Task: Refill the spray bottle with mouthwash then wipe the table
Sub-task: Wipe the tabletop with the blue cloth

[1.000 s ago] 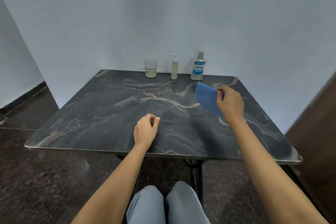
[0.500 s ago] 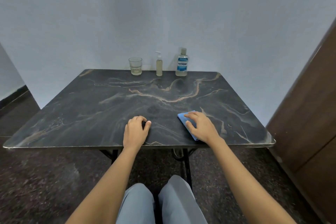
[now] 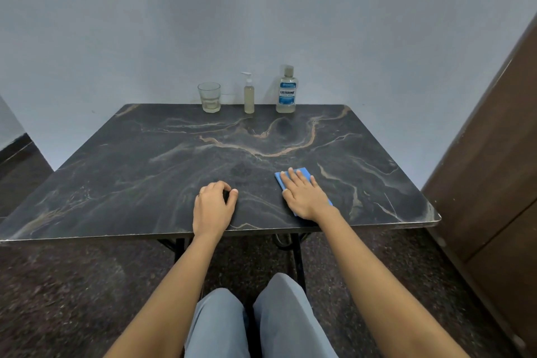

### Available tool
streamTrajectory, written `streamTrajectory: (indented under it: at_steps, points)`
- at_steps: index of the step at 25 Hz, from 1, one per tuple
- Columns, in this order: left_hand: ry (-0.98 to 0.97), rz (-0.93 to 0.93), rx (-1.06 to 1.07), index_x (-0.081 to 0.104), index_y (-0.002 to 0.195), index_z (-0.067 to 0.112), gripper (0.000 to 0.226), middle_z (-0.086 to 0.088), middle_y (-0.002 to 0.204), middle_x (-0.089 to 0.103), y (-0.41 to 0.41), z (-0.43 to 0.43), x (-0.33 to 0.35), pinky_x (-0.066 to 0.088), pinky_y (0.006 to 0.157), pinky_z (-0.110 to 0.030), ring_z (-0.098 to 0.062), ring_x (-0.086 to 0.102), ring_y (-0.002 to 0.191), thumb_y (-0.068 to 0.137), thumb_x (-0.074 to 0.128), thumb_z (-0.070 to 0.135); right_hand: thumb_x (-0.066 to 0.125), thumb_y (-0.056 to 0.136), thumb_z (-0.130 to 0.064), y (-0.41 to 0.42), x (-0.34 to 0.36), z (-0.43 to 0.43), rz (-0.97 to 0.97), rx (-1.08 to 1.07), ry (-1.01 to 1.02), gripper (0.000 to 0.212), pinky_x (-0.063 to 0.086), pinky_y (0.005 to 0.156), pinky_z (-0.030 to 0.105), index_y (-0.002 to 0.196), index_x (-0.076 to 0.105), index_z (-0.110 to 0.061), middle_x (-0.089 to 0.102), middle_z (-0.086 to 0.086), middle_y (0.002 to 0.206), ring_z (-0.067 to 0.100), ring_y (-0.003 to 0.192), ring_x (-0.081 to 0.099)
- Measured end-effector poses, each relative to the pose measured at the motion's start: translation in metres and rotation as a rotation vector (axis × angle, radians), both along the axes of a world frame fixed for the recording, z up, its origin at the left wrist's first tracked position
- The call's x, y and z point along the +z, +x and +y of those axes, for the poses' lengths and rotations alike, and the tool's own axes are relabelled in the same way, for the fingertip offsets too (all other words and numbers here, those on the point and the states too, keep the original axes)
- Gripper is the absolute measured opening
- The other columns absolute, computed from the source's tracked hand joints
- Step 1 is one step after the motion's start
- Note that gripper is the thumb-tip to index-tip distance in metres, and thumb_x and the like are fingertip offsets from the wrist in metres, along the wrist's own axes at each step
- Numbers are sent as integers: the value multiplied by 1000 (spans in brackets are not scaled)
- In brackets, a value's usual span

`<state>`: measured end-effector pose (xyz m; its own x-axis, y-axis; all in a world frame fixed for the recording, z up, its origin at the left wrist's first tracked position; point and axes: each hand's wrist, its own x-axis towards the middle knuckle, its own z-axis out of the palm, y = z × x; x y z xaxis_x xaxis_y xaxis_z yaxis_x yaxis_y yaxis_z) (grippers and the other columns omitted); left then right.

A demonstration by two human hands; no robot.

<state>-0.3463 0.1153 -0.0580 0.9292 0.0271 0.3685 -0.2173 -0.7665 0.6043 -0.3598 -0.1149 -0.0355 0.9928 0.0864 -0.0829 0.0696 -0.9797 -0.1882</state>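
Head view.
- Right hand [image 3: 305, 197] lies flat on a thin blue rectangular cloth [image 3: 279, 179], fingers straight and slightly spread, pressing it onto the dark marble-patterned table [image 3: 145, 168] near the table's front edge, right of centre.
- Left hand [image 3: 213, 206] rests at the table's front centre, fingers curled in, holding nothing.
- Small clear spray bottle [image 3: 249, 96] and clear blue-labelled mouthwash bottle [image 3: 286, 93] both stand capped at the table's far edge.

Handling, as judged:
- The cloth looks light and limp and would bunch if pinched.
- A flat palm with even downward pressure suits it.
- The glossy top should let it slide easily.
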Motion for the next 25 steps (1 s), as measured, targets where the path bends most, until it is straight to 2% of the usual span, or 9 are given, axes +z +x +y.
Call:
streamTrajectory:
  at_steps: [3, 6, 9, 12, 14, 16, 18, 21, 25]
  points:
    - [-9, 11, -13, 64, 95, 19, 22, 4, 97, 64, 1, 2, -2, 45, 82, -35, -17, 54, 98, 92, 53, 38, 17, 102, -35, -13, -9, -18, -14, 110, 2, 53, -2, 119, 42, 153, 5, -26, 1, -3, 162, 13, 149, -1]
    - [-8, 1, -4, 64, 95, 19, 23, 5, 97, 65, 2, 0, -3, 45, 80, -34, -17, 55, 98, 92, 53, 39, 18, 102, -35, -6, -4, -38, -8, 6, -5, 53, -2, 120, 42, 153, 7, -27, 2, -4, 162, 13, 149, 0]
    - [9, -1, 12, 65, 94, 18, 25, 4, 97, 65, 1, -1, 0, 46, 81, -36, -19, 55, 98, 92, 53, 40, 18, 102, -32, 5, 1, -20, 1, -88, -10, 53, -1, 120, 44, 154, 6, -24, 0, -1, 162, 16, 149, -1]
    - [-9, 6, -11, 65, 95, 18, 26, 4, 97, 66, -2, 1, 0, 46, 82, -36, -18, 55, 99, 93, 52, 40, 18, 102, -33, -10, -6, -5, -20, 56, -2, 53, -2, 119, 41, 153, 5, -26, 0, -2, 162, 14, 149, -2]
    - [-23, 6, -35, 65, 94, 19, 25, 6, 95, 66, -4, 2, 1, 47, 82, -36, -17, 55, 100, 93, 51, 40, 18, 102, -35, -26, -10, -24, -39, 137, 10, 53, -2, 119, 38, 153, 6, -27, 1, -4, 162, 12, 149, -1]
    - [-13, -6, -67, 65, 93, 22, 23, 8, 93, 66, -6, 3, 1, 47, 80, -35, -15, 55, 99, 93, 52, 41, 19, 102, -35, -30, -9, -53, -42, 70, 22, 53, -2, 119, 39, 153, 8, -27, 2, -3, 162, 11, 148, 1]
    - [40, -42, -145, 67, 96, 25, 22, 11, 95, 67, -7, -1, 1, 47, 79, -32, -14, 56, 100, 92, 53, 41, 19, 102, -33, -17, -1, -69, -12, -88, 1, 53, -1, 120, 41, 154, 9, -25, 3, -1, 162, 13, 149, 1]
    - [146, -46, -276, 67, 105, 24, 27, 9, 106, 68, -11, -25, 3, 46, 87, -32, -15, 56, 105, 91, 55, 43, 18, 102, -30, 15, 12, -48, 47, -195, -26, 55, -1, 120, 46, 154, 5, -20, -1, 3, 162, 19, 149, -1]
    - [205, -27, -381, 62, 118, 18, 34, 3, 119, 63, -8, -46, 7, 40, 98, -33, -18, 51, 115, 92, 56, 40, 17, 102, -34, 0, -3, -23, 16, 32, -20, 54, -1, 119, 42, 153, 4, -24, -1, 0, 162, 16, 149, -1]
